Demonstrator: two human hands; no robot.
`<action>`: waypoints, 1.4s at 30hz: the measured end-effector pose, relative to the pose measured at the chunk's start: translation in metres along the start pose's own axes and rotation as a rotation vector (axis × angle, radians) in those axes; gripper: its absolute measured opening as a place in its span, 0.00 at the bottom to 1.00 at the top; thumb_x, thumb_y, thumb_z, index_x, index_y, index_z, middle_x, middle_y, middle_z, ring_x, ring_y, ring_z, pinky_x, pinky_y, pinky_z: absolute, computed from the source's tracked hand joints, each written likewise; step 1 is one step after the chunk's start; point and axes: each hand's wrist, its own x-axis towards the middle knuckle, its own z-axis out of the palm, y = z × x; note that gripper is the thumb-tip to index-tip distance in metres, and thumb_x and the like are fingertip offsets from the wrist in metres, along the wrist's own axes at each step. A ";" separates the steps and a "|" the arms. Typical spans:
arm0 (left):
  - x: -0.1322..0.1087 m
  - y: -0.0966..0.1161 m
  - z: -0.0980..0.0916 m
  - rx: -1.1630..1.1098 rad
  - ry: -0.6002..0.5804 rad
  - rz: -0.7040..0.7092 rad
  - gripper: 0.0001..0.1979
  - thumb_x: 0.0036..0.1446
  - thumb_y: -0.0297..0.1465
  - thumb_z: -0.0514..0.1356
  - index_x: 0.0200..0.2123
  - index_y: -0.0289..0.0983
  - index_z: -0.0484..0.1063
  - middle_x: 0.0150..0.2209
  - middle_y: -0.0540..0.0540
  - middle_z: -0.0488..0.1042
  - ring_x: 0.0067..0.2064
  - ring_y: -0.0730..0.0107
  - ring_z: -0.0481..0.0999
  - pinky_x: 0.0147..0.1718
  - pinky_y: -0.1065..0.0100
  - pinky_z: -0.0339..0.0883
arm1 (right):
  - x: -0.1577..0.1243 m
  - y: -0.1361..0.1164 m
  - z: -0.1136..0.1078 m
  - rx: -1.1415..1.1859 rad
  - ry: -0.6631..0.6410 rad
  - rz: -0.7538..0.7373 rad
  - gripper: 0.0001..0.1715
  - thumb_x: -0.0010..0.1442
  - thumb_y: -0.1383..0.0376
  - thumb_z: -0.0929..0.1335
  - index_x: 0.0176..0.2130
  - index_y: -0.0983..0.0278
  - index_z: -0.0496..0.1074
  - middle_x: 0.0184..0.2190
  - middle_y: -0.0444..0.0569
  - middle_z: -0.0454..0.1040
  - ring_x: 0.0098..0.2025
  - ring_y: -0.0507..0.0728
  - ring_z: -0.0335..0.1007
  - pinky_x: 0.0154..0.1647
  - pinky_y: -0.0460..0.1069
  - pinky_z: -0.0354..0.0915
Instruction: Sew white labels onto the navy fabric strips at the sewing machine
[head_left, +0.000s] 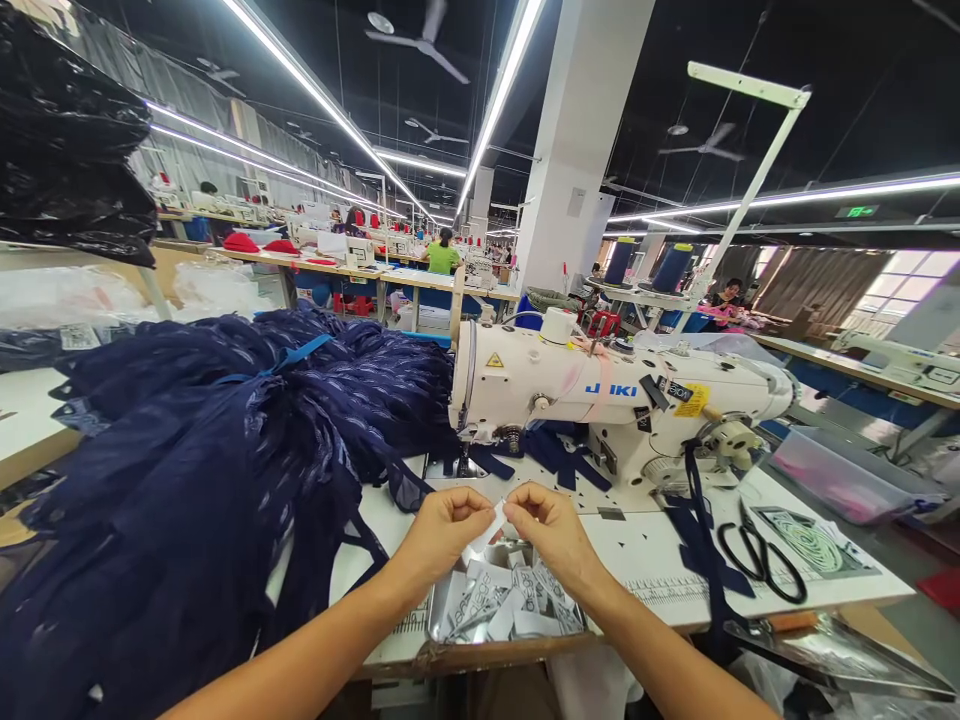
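Observation:
Between my two hands is a small white fabric label (493, 522), pinched at its ends above a tray. My left hand (450, 525) has thumb and forefinger closed on one side of it. On the other side, the fingertips of my right hand (546, 525) grip it as well. Below them, a metal tray (437, 612) holds several loose white and grey printed labels (517, 600). Just beyond my hands stands a white sewing machine (555, 380), its needle area (466, 462) a little to the left of them.
A large bundle of navy fabric pieces (225, 450), tied with a blue strip (300, 355), fills the left side. Black scissors (761, 560) lie on the right of the table, near navy strips (701, 545). A clear plastic bin (847, 475) stands farther right. Other people work behind.

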 end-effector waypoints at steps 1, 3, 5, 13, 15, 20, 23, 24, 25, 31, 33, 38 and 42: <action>0.000 -0.001 0.000 0.010 0.011 0.004 0.11 0.37 0.36 0.63 0.19 0.33 0.68 0.18 0.50 0.70 0.20 0.76 0.65 0.22 0.74 0.55 | 0.000 0.000 -0.001 -0.016 -0.001 -0.012 0.10 0.47 0.60 0.66 0.23 0.65 0.67 0.18 0.41 0.64 0.21 0.49 0.56 0.25 0.46 0.55; 0.001 -0.002 0.001 0.044 0.029 0.018 0.10 0.37 0.35 0.63 0.18 0.33 0.68 0.16 0.51 0.69 0.19 0.77 0.63 0.20 0.74 0.53 | 0.001 -0.001 -0.002 -0.070 0.011 -0.087 0.08 0.48 0.61 0.66 0.27 0.64 0.69 0.22 0.42 0.66 0.24 0.50 0.58 0.28 0.47 0.56; 0.002 -0.003 0.002 0.085 0.041 0.043 0.09 0.37 0.33 0.62 0.17 0.33 0.67 0.15 0.51 0.68 0.19 0.77 0.63 0.20 0.75 0.53 | 0.003 -0.001 -0.003 -0.163 0.028 -0.226 0.06 0.49 0.63 0.66 0.28 0.63 0.69 0.26 0.44 0.66 0.26 0.51 0.60 0.30 0.48 0.57; 0.002 -0.001 0.003 0.137 0.029 0.051 0.08 0.37 0.32 0.60 0.15 0.34 0.66 0.14 0.52 0.66 0.19 0.76 0.64 0.19 0.74 0.55 | 0.001 0.005 -0.005 -1.084 0.084 -0.944 0.19 0.59 0.74 0.54 0.22 0.65 0.63 0.23 0.48 0.64 0.27 0.53 0.57 0.37 0.51 0.51; 0.000 0.000 0.002 0.150 0.032 0.034 0.08 0.37 0.32 0.60 0.15 0.35 0.66 0.14 0.52 0.66 0.19 0.75 0.65 0.19 0.74 0.56 | 0.004 0.010 -0.012 -1.237 0.093 -0.999 0.22 0.59 0.75 0.51 0.21 0.65 0.63 0.21 0.48 0.62 0.26 0.54 0.55 0.37 0.52 0.51; -0.004 0.005 -0.005 0.272 0.030 0.062 0.07 0.39 0.33 0.59 0.17 0.35 0.68 0.16 0.50 0.69 0.20 0.73 0.67 0.22 0.73 0.57 | 0.022 0.027 -0.042 -1.276 0.229 -0.810 0.22 0.61 0.72 0.51 0.22 0.65 0.62 0.22 0.49 0.63 0.25 0.54 0.55 0.35 0.52 0.52; 0.003 0.007 -0.010 0.385 -0.001 0.098 0.08 0.41 0.34 0.58 0.18 0.35 0.69 0.17 0.50 0.70 0.21 0.72 0.66 0.23 0.72 0.57 | 0.028 0.030 -0.054 -1.093 0.130 -0.591 0.21 0.61 0.63 0.56 0.20 0.64 0.62 0.19 0.45 0.62 0.22 0.52 0.54 0.30 0.50 0.52; 0.008 0.007 -0.011 0.449 -0.011 0.138 0.08 0.42 0.34 0.57 0.18 0.35 0.70 0.17 0.50 0.71 0.21 0.72 0.67 0.24 0.72 0.57 | 0.029 0.029 -0.055 -0.987 0.062 -0.516 0.19 0.60 0.61 0.58 0.20 0.64 0.63 0.19 0.44 0.63 0.22 0.51 0.55 0.29 0.49 0.52; 0.014 0.006 -0.012 0.529 -0.017 0.195 0.08 0.43 0.33 0.56 0.19 0.36 0.70 0.18 0.50 0.71 0.22 0.71 0.67 0.25 0.72 0.57 | 0.030 0.027 -0.055 -0.864 -0.012 -0.445 0.16 0.58 0.60 0.61 0.22 0.64 0.64 0.20 0.44 0.64 0.22 0.51 0.57 0.28 0.48 0.52; 0.056 -0.005 -0.009 0.947 -0.001 0.435 0.08 0.43 0.26 0.55 0.18 0.41 0.72 0.18 0.51 0.71 0.24 0.69 0.67 0.32 0.71 0.55 | 0.050 0.031 -0.041 -0.476 -0.281 -0.290 0.05 0.49 0.65 0.67 0.30 0.62 0.71 0.25 0.42 0.68 0.25 0.50 0.61 0.27 0.45 0.56; 0.065 -0.011 -0.007 0.957 -0.028 0.430 0.09 0.43 0.25 0.55 0.19 0.41 0.73 0.19 0.50 0.71 0.24 0.69 0.67 0.32 0.71 0.55 | 0.058 0.039 -0.037 -0.529 -0.291 -0.309 0.02 0.48 0.68 0.67 0.27 0.63 0.72 0.24 0.42 0.66 0.24 0.50 0.60 0.25 0.45 0.54; 0.072 -0.019 -0.017 0.916 -0.076 0.426 0.09 0.45 0.28 0.55 0.28 0.39 0.75 0.28 0.47 0.74 0.31 0.67 0.70 0.34 0.71 0.57 | 0.065 0.055 -0.036 -0.601 -0.269 -0.337 0.07 0.50 0.71 0.65 0.24 0.63 0.71 0.22 0.42 0.64 0.24 0.50 0.59 0.26 0.45 0.52; 0.075 -0.019 -0.032 0.778 -0.123 0.353 0.14 0.43 0.25 0.53 0.33 0.37 0.75 0.30 0.48 0.73 0.27 0.72 0.67 0.29 0.73 0.58 | 0.062 0.057 -0.038 -0.733 -0.262 -0.371 0.06 0.52 0.71 0.65 0.26 0.63 0.70 0.24 0.42 0.66 0.26 0.50 0.60 0.33 0.48 0.53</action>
